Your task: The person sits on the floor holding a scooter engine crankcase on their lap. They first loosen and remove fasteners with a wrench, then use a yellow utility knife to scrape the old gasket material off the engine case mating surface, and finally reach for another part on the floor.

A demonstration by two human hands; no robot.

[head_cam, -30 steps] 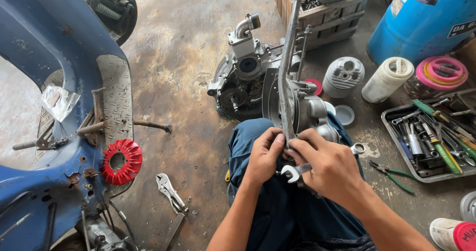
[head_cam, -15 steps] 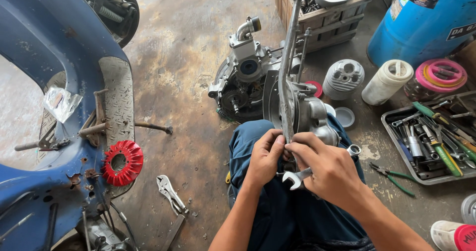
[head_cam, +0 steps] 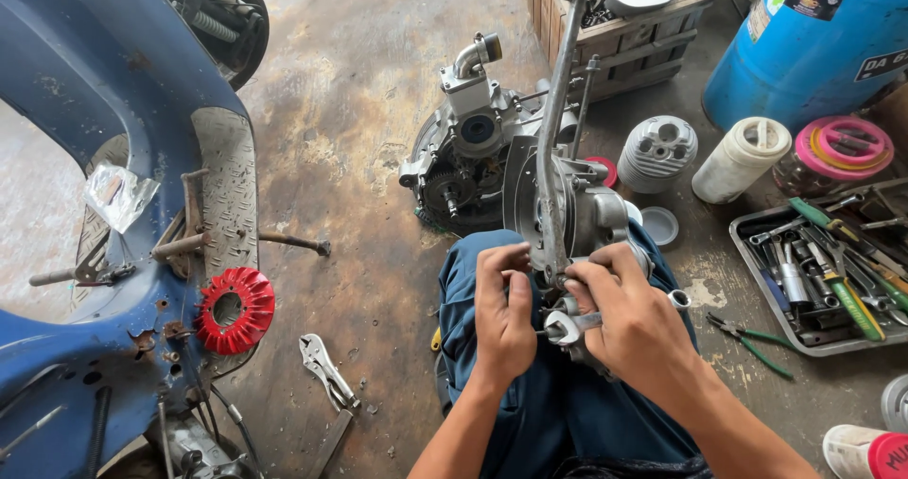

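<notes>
Gripping a spanner, right hand works a fastener | left hand pinches the metal engine part beside it, bracing it on the lap | pliers right, on floor.

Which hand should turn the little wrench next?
Probably the right hand: it already grips the wrench at the metal engine part on the lap. The left hand only pinches beside the fitting, steadying it.
</notes>
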